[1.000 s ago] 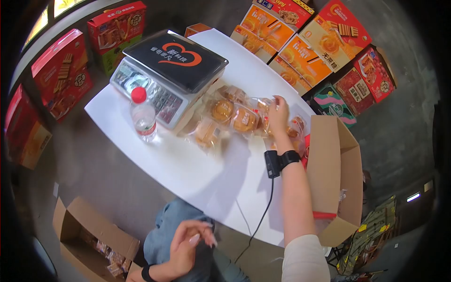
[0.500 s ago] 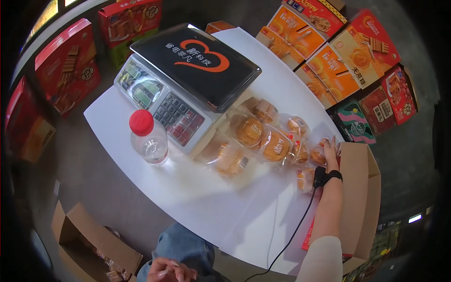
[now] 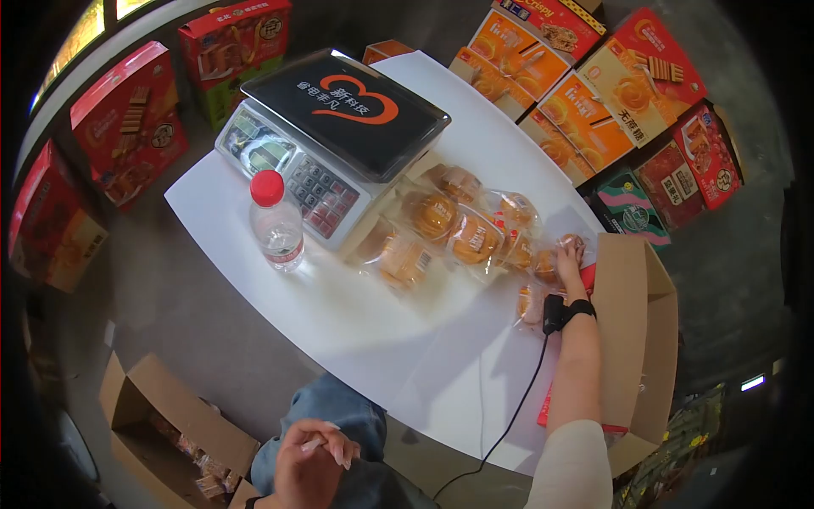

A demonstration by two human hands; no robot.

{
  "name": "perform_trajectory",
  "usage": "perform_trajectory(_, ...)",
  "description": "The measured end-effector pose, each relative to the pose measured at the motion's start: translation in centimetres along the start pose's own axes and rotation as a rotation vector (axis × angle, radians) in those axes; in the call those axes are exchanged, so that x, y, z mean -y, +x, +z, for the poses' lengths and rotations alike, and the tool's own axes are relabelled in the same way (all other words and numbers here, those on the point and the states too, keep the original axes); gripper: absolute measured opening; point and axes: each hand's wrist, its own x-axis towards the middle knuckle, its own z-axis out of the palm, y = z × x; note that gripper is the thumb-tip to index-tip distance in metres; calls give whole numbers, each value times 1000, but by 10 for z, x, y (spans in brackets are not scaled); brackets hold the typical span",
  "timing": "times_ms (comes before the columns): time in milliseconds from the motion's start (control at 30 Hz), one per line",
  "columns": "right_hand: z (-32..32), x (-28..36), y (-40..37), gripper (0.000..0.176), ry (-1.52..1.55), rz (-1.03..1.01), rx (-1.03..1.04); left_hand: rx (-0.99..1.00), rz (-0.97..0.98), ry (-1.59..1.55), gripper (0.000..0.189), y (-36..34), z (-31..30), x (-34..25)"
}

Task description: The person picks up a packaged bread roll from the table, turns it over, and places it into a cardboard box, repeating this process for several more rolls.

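The right hand (image 3: 571,262) touches small wrapped buns (image 3: 545,266) on the white bench (image 3: 339,318), near a cardboard box (image 3: 621,331). The left hand (image 3: 310,462) is loosely curled near the lap (image 3: 335,403). A red-capped bottle (image 3: 278,231) stands beside the scale (image 3: 360,114).

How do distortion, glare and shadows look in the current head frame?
Head view: wide-angle curvature, black corners; head view: reflections on the glassy display of the grey electronic scale and on the clear-wrapped round golden-brown pastries; head view: a grey shadow on the curved white table beside the bare right forearm.
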Motion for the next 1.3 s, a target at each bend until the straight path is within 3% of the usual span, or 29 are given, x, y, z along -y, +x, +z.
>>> perform_trajectory(33,-10,18,-13,63,125,91,-48,7,11,6,25,-1,-2,1)
perform_trajectory(67,-8,18,-12,57,51,19,-192,16,26,13,25,-1,-4,1)
perform_trajectory(200,-49,49,-13,59,157,250,-116,9,20,11,24,-2,-4,-3)
perform_trajectory(267,-38,40,-1,53,-88,211,-319,-42,8,-3,22,-2,-4,-5)
perform_trajectory(300,-40,43,0,53,-94,210,-319,-43,5,-7,22,-2,-4,-7)
perform_trajectory(367,-46,53,3,56,-38,346,-242,-62,-13,-23,20,0,-4,-11)
perform_trajectory(600,-30,28,35,78,-274,211,-286,-135,-39,-58,15,6,-1,-16)
perform_trajectory(700,-42,54,24,90,-269,301,-133,-130,-21,-40,14,10,2,-15)
perform_trajectory(767,-34,34,36,100,-326,154,-5,-125,-33,-41,13,11,2,-15)
perform_trajectory(867,-28,25,41,101,-289,160,63,-136,-15,-43,13,10,3,-12)
perform_trajectory(1000,-17,17,46,97,-260,115,165,-119,-7,-11,13,11,6,-11)
perform_trajectory(1167,-17,20,37,81,-163,119,0,-125,-27,-2,12,11,10,-9)
perform_trajectory(1300,-27,25,26,74,-100,112,6,-114,-50,-23,12,10,12,-6)
